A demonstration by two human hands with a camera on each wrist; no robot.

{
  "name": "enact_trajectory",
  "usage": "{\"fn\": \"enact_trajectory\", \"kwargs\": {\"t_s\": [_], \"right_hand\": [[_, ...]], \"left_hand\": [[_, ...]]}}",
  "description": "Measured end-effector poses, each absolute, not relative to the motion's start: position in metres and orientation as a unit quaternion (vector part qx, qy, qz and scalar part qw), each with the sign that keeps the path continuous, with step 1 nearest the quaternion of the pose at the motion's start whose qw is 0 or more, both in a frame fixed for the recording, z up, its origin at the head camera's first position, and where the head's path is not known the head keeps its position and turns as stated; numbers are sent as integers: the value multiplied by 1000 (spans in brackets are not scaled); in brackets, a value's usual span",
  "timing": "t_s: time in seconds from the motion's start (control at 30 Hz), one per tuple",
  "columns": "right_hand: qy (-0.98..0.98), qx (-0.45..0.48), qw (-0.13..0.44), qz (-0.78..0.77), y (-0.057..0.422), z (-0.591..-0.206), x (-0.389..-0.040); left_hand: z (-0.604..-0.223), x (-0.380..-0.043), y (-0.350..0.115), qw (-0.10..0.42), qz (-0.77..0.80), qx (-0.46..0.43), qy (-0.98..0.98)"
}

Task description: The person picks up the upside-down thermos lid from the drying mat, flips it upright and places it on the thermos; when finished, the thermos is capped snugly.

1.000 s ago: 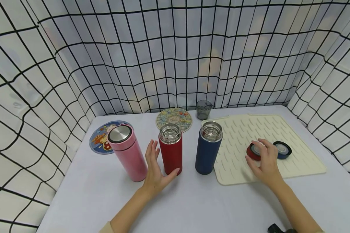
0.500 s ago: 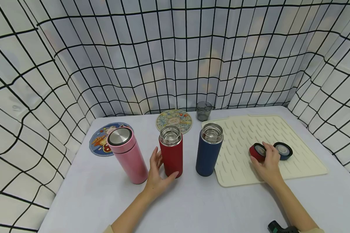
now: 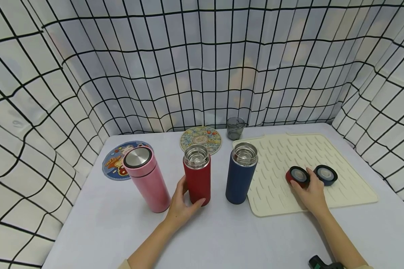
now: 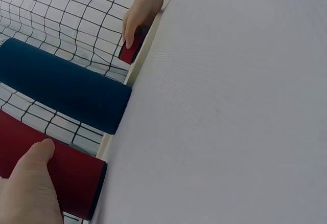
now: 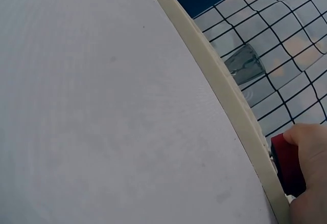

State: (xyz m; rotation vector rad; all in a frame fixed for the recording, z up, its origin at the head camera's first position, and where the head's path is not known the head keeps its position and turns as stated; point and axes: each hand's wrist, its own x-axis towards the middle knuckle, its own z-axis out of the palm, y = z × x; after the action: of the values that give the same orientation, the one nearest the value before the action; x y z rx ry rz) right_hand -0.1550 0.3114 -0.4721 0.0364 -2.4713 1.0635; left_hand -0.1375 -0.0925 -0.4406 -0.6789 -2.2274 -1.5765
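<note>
In the head view my left hand (image 3: pixel 180 213) grips the lower part of a red thermos bottle (image 3: pixel 198 179), which stands upright with its steel mouth uncovered. The left wrist view has my thumb (image 4: pixel 38 165) lying across its red side. Over the cream mat (image 3: pixel 269 198), my right hand (image 3: pixel 312 194) pinches a red lid (image 3: pixel 297 177) between thumb and fingers, its hollow black-rimmed side up. Whether that lid touches the mat is unclear. Just right of these fingers lies a blue lid (image 3: pixel 326 174), hollow side up. An uncapped blue thermos bottle (image 3: pixel 240 183) stands between my hands.
A capped pink thermos bottle (image 3: pixel 151 186) stands left of my left hand, before a blue patterned round mat (image 3: pixel 116 164). Behind are a yellowish round mat (image 3: pixel 202 136) and a grey glass (image 3: pixel 235 128). Black netting (image 3: pixel 215 56) encloses the table. A black object (image 3: pixel 323 263) lies near my right forearm.
My left fingers have closed round the red bottle from beside it. My right hand has come down and taken hold of the red lid, shifting it slightly.
</note>
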Motion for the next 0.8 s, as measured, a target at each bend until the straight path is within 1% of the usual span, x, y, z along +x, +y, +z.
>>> {"fn": "enact_trajectory", "kwargs": {"t_s": [0.33,0.5,0.7,0.8], "right_hand": [[-904,-7,184,385,313,-468,-158],[-903,-13,180,390,312,-468,-157],[-880,-47,163,444,308,-464,-154],[-862,-54,160,477,301,-454,-149]], "left_hand": [[-440,-138,-92,171,-555,-243,-777],[-439,-137,-94,161,-549,-244,-783],[-439,-138,-95,152,-551,-242,-784],[-440,-138,-94,153,-554,-243,-781]]}}
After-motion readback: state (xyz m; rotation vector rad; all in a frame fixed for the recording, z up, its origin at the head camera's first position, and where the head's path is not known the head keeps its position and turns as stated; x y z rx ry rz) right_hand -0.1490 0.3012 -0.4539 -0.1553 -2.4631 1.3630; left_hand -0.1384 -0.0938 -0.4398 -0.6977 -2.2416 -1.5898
